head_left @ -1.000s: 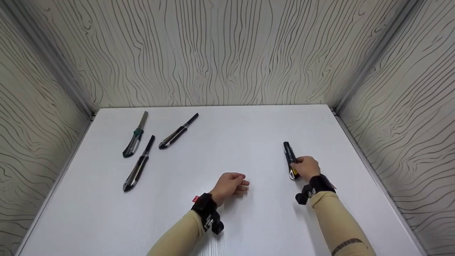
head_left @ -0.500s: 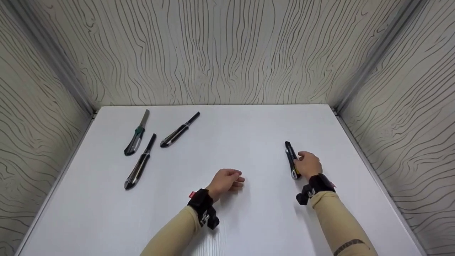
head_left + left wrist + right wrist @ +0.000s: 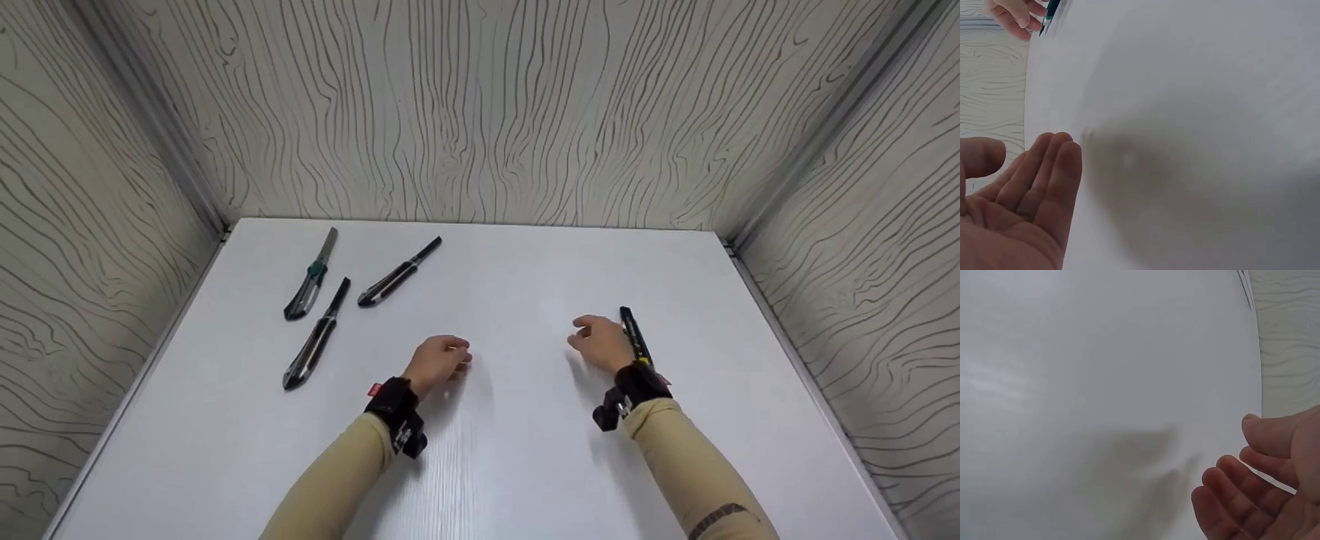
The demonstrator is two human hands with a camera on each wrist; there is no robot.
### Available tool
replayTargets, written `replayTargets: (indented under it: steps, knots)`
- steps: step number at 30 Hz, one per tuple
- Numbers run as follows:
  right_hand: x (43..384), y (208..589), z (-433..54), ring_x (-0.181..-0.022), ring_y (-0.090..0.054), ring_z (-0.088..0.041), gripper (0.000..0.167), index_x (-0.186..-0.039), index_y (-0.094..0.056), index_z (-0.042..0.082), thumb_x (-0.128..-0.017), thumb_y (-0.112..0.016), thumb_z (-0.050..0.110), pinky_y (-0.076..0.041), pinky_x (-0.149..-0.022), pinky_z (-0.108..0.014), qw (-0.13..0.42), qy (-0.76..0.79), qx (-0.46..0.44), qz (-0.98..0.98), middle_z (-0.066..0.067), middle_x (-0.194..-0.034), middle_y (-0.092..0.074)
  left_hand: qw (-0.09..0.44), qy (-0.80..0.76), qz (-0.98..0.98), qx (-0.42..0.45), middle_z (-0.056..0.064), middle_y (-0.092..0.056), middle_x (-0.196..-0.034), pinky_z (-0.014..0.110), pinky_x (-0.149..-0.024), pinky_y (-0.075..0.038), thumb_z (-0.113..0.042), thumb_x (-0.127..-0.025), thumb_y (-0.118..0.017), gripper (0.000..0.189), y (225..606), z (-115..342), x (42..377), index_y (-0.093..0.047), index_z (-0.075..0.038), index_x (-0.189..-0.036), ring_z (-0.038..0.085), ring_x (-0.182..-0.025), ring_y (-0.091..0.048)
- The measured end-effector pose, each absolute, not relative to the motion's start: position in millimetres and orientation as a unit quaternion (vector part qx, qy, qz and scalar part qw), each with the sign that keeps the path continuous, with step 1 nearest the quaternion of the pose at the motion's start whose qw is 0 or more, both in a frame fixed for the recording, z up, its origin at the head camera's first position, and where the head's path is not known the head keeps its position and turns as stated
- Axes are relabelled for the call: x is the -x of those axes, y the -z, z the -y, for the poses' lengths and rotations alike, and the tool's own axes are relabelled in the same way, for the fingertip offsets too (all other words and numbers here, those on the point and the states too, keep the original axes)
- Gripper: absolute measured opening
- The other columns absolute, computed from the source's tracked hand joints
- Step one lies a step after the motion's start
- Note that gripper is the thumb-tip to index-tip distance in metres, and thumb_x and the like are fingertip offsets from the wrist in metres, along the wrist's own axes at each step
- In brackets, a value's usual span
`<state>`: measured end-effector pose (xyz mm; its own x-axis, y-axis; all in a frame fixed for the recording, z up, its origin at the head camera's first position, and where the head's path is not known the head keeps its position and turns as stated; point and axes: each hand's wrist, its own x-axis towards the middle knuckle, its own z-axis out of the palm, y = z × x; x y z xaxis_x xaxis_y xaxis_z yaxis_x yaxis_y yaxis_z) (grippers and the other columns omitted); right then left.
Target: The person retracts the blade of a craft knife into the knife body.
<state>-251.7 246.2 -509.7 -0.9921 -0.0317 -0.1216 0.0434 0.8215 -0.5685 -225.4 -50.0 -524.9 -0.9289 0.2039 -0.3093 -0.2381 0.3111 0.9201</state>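
Observation:
My right hand (image 3: 602,343) hovers over the white tabletop with relaxed, slightly bent fingers and holds nothing. Just right of it lies a black utility knife (image 3: 634,334) with a yellow patch, its lower end hidden behind the wrist strap. Toward the middle is my left hand (image 3: 439,363), palm facing inward and fingers loose, with nothing in it. In the left wrist view the fingers (image 3: 1061,185) are nearly straight and apart from the thumb. The right wrist view has gently bent fingers (image 3: 1235,489) with a gap to the thumb (image 3: 1272,434).
On the left of the white table (image 3: 517,465) lie a knife with a green collar and bare blade (image 3: 306,289), and two dark-handled knives with black tips, one nearer (image 3: 311,349) and one farther back (image 3: 391,280). Wood-patterned panels (image 3: 480,112) enclose the back and sides.
My right hand has let go of the black utility knife and moved left, leaving it on the table. My left hand has drifted left and slightly away. The head view has shifted a little.

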Motion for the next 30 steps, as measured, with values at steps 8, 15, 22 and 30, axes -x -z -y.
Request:
replayTargets:
  steps: [8,15,22,30]
  knots:
    - [260.0,510.2,-171.6,-0.104,-0.064,-0.032,0.039,-0.126,-0.063,0.004,-0.091,-0.066,0.021,-0.051,-0.09,-0.047,0.096,0.293,0.043,-0.95,-0.016,-0.112,-0.069,0.144,-0.521,-0.84,0.038,0.018,-0.069,-0.113,0.035,-0.082,-0.056,-0.017,-0.096,-0.053,0.036,517.0,91.2,243.6,-0.06,0.001,-0.127,0.029,-0.101,-0.066]
    - [261.5,510.5,-114.6,-0.098,-0.065,-0.028,0.038,-0.124,-0.064,0.006,-0.089,-0.068,0.022,-0.053,-0.085,-0.044,0.115,0.29,0.089,-0.946,-0.013,-0.109,-0.07,0.075,-0.442,-0.893,0.05,0.018,-0.064,-0.127,0.045,-0.102,-0.048,-0.019,-0.094,-0.053,0.04,509.4,141.6,263.4,-0.061,0.002,-0.127,0.034,-0.117,-0.06]
    - [263.8,513.7,-99.5,-0.095,-0.066,-0.027,0.038,-0.121,-0.065,0.004,-0.087,-0.069,0.02,-0.054,-0.082,-0.042,0.112,0.309,0.109,-0.938,-0.013,-0.104,-0.071,0.021,-0.365,-0.93,0.033,0.023,-0.07,-0.111,0.049,-0.087,-0.053,-0.017,-0.091,-0.056,0.036,505.1,165.5,293.6,-0.066,0.007,-0.115,0.036,-0.097,-0.066]
    - [268.5,518.9,-90.8,-0.093,-0.068,-0.027,0.037,-0.12,-0.066,0.002,-0.086,-0.068,0.018,-0.055,-0.078,-0.041,0.102,0.329,0.137,-0.929,-0.013,-0.103,-0.072,-0.014,-0.288,-0.957,0.036,0.028,-0.066,-0.114,0.052,-0.088,-0.053,-0.012,-0.087,-0.058,0.04,516.0,172.3,322.8,-0.06,0.01,-0.121,0.043,-0.102,-0.065]
